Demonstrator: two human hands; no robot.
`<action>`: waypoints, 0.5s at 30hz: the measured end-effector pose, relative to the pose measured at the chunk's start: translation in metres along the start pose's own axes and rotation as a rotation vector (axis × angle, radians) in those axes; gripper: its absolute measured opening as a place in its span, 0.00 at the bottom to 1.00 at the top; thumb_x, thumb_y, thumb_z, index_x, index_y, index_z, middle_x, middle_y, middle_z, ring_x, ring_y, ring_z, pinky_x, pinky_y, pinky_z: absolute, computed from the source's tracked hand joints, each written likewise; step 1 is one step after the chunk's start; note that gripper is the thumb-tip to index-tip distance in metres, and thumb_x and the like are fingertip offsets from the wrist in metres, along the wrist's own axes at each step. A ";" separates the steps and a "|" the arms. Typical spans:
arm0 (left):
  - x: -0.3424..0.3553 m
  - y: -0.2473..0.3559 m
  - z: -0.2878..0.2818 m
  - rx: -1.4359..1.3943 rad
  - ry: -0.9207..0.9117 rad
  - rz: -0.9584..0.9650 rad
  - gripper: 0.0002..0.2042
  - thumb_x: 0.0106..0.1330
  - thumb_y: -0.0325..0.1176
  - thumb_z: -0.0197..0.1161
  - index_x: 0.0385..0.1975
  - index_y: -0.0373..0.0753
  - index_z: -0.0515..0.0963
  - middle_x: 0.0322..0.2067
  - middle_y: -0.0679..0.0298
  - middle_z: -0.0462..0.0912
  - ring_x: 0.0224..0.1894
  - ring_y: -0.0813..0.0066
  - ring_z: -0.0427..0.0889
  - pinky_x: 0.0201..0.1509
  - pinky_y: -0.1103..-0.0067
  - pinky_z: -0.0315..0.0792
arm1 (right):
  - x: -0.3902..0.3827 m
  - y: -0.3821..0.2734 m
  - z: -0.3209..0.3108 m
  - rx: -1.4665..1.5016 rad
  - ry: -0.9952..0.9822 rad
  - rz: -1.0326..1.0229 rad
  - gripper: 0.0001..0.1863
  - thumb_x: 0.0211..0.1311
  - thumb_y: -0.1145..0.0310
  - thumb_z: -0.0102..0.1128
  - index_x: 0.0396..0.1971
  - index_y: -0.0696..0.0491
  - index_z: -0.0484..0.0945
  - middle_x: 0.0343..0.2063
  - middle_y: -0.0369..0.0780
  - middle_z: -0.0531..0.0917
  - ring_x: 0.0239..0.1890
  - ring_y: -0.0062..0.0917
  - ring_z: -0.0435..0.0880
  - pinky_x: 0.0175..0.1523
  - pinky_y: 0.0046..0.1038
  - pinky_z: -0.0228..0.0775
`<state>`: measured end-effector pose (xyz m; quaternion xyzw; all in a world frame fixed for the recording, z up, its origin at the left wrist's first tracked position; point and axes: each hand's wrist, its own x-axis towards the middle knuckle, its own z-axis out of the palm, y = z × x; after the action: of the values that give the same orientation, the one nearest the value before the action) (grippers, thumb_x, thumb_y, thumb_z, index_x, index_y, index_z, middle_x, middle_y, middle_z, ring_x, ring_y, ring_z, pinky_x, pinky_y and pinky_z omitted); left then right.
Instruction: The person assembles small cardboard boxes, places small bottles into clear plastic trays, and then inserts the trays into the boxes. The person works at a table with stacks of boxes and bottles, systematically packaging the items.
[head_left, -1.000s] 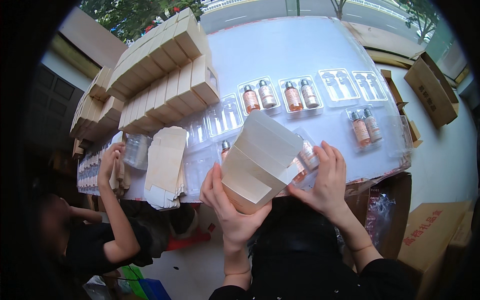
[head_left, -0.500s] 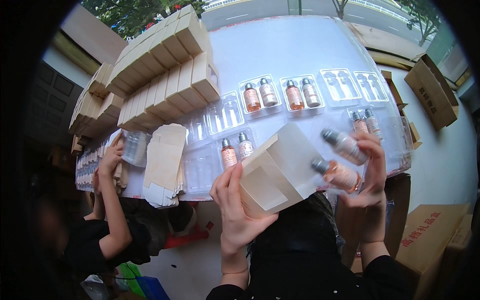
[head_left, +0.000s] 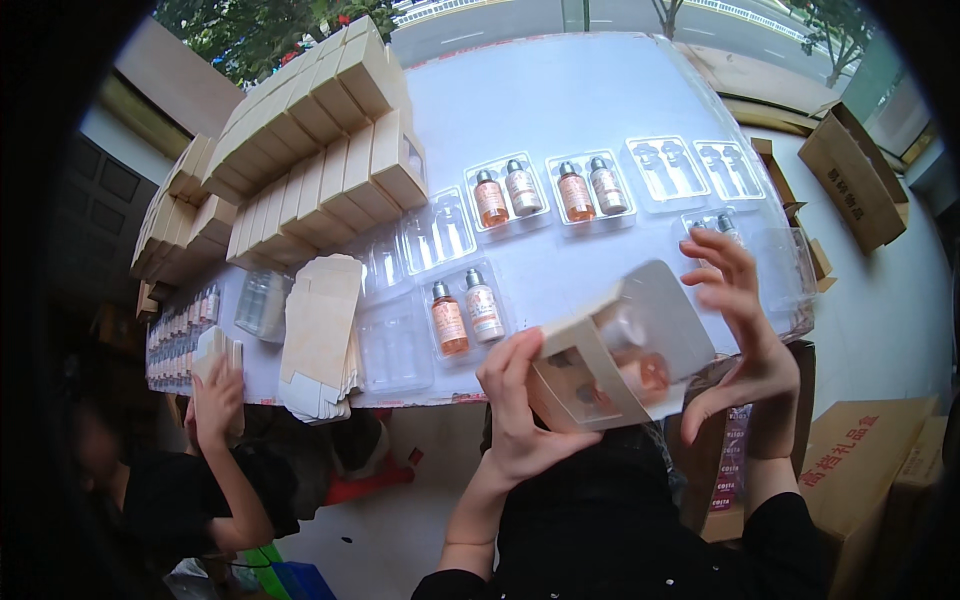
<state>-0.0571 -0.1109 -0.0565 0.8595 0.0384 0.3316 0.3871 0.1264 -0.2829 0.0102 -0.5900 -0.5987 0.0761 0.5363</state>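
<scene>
My left hand (head_left: pixel 518 405) is wrapped round a cream carton (head_left: pixel 676 318) with a cut-out window, tilted above the table's near edge. Its open end and raised flap face right. Partly inside lie an orange bottle (head_left: pixel 648 376) and a pale bottle (head_left: pixel 622 330), smeared by motion; whether a tray holds them cannot be made out. My right hand (head_left: pixel 745 345) is beside that open end, fingers spread, holding nothing. Beyond the carton, a clear tray (head_left: pixel 505 340) on the table carries an orange and a white bottle.
Cream cartons (head_left: pixel 330 170) are stacked at the far left, with flat cartons (head_left: pixel 320 320) nearer. Clear trays (head_left: pixel 668 172), some with bottle pairs, lie across the table. Left, a co-worker's hand (head_left: pixel 218 400) holds a pale carton. Brown boxes (head_left: pixel 860 470) stand at right.
The two bottles have gone from my right hand into the carton's open end. That hand has let go and opened. My left hand and the carton have shifted right.
</scene>
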 end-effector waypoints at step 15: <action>-0.005 -0.009 0.047 0.224 0.307 0.147 0.49 0.51 0.62 0.65 0.59 0.29 0.50 0.54 0.49 0.58 0.59 0.55 0.59 0.67 0.55 0.48 | -0.039 0.041 0.065 0.507 0.395 0.249 0.51 0.38 0.67 0.78 0.62 0.59 0.53 0.51 0.41 0.71 0.55 0.27 0.73 0.59 0.30 0.66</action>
<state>-0.0309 -0.1360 -0.0875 0.8370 0.0709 0.4798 0.2535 0.0941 -0.2660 -0.0680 -0.5097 -0.3687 0.1718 0.7581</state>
